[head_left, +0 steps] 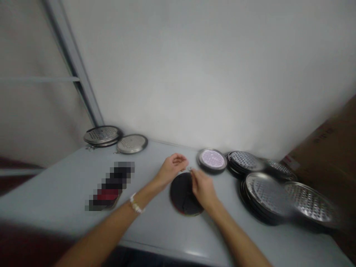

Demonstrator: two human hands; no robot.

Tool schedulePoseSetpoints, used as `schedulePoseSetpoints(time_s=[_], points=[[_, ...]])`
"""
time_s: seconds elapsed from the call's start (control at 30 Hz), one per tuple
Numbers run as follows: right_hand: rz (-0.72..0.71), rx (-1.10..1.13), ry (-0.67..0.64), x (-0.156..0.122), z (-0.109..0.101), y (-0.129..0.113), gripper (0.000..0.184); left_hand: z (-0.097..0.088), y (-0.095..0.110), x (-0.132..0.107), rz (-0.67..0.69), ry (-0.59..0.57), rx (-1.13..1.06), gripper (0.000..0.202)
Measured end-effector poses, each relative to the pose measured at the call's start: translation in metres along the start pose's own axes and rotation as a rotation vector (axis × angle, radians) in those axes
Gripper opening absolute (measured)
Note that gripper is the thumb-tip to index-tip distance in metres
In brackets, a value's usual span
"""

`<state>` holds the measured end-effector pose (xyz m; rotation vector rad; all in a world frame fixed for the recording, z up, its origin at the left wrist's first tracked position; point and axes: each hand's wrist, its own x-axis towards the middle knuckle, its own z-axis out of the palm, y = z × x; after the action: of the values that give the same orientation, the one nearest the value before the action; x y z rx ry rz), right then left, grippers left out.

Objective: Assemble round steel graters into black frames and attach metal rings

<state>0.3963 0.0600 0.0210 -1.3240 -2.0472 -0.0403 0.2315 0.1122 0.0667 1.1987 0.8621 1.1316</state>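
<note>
My left hand [171, 170] hangs curled just above a round black disc [182, 194], its fingertips near a small metal wire ring [190, 169]. My right hand [203, 189] sits over the disc's right side, with its fingertips pinched on that ring. Whether my left fingers hold anything is hidden. The disc lies flat on a pale grey table [150, 155], partly covered by my right hand. A round lid with a pinkish perforated face [213, 159] lies just beyond my hands.
Stacks of perforated metal discs [267, 194] crowd the table's right side, and two more [102, 135] stand at the far left corner. A pixelated flat object [111, 185] lies left of my hands. A cardboard box [325, 155] stands at the right, beside a white wall [194, 66].
</note>
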Motion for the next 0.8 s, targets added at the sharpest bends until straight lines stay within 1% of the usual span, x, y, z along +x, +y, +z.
schedulePoseSetpoints(time_s=[0.1, 0.17, 0.2, 0.23, 0.27, 0.3, 0.33, 0.4, 0.47, 0.5, 0.57, 0.63, 0.8], points=[[0.031, 0.067, 0.006, 0.001, -0.006, -0.006, 0.027, 0.001, 0.006, -0.005, 0.052, -0.085, 0.163, 0.012], [0.073, 0.098, 0.028, 0.0, -0.014, -0.011, 0.025, 0.003, 0.012, -0.011, 0.085, -0.115, 0.238, 0.004], [0.106, 0.135, 0.049, -0.003, -0.019, -0.013, 0.029, 0.005, 0.016, -0.016, 0.121, -0.132, 0.292, 0.004], [0.141, 0.196, 0.071, -0.006, -0.024, -0.016, 0.038, 0.006, 0.02, -0.022, 0.169, -0.165, 0.362, 0.007], [0.176, 0.281, 0.091, -0.011, -0.029, -0.019, 0.048, 0.006, 0.023, -0.028, 0.227, -0.215, 0.441, 0.01], [0.208, 0.387, 0.102, -0.016, -0.034, -0.023, 0.054, 0.006, 0.026, -0.035, 0.288, -0.275, 0.521, 0.013], [0.236, 0.498, 0.098, -0.023, -0.039, -0.027, 0.053, 0.006, 0.027, -0.043, 0.345, -0.335, 0.591, 0.015], [0.275, 0.636, 0.05, -0.038, -0.045, -0.034, 0.036, 0.003, 0.025, -0.057, 0.402, -0.422, 0.676, 0.017], [0.286, 0.625, 0.006, -0.052, -0.046, -0.041, 0.016, -0.003, 0.017, -0.069, 0.402, -0.453, 0.742, 0.018], [0.273, 0.586, -0.005, -0.058, -0.044, -0.043, 0.013, -0.007, 0.012, -0.073, 0.395, -0.46, 0.782, 0.018], [0.222, 0.514, -0.01, -0.066, -0.04, -0.047, 0.017, -0.015, 0.002, -0.08, 0.392, -0.466, 0.852, 0.019], [0.181, 0.49, -0.024, -0.069, -0.036, -0.049, 0.019, -0.021, -0.006, -0.084, 0.408, -0.461, 0.884, 0.019], [0.162, 0.454, -0.093, -0.07, -0.034, -0.05, 0.02, -0.028, -0.013, -0.088, 0.421, -0.466, 0.886, 0.016]])
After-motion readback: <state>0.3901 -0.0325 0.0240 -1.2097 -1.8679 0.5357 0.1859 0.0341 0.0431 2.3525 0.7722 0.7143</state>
